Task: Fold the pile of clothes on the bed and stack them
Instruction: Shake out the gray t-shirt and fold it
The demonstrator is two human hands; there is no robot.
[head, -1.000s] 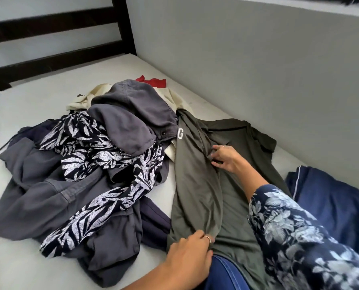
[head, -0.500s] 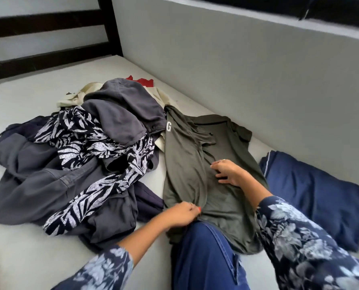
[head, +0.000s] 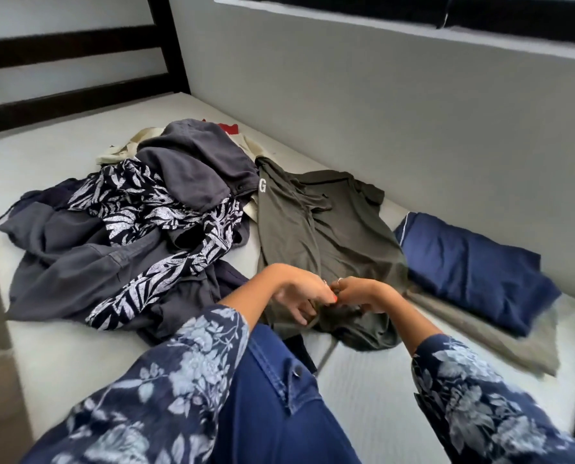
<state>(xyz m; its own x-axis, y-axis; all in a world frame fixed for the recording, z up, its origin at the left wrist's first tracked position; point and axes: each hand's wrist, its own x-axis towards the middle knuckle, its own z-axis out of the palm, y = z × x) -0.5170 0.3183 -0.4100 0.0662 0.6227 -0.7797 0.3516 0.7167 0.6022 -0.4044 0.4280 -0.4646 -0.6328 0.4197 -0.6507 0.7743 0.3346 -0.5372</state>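
Observation:
An olive-green shirt (head: 333, 236) with a white letter G lies spread on the white mattress (head: 55, 356), its collar end far from me. My left hand (head: 301, 294) and my right hand (head: 363, 293) meet at its near hem, and both pinch the bunched fabric there. Left of the shirt lies the unfolded pile: grey garments (head: 78, 272), a black-and-white leaf-print piece (head: 165, 229), a cream one (head: 135, 147) and a bit of red (head: 227, 128).
A folded navy garment (head: 473, 266) lies at the right on a flat grey-beige piece (head: 500, 333). A grey wall runs along the bed's far side. A dark slatted headboard (head: 78, 98) stands at the back left. My blue-jeaned leg (head: 272, 396) rests on the mattress.
My right hand slid down the olive shirt from its middle to the near hem and met my left hand there. The view shifted right, showing more of the navy garment.

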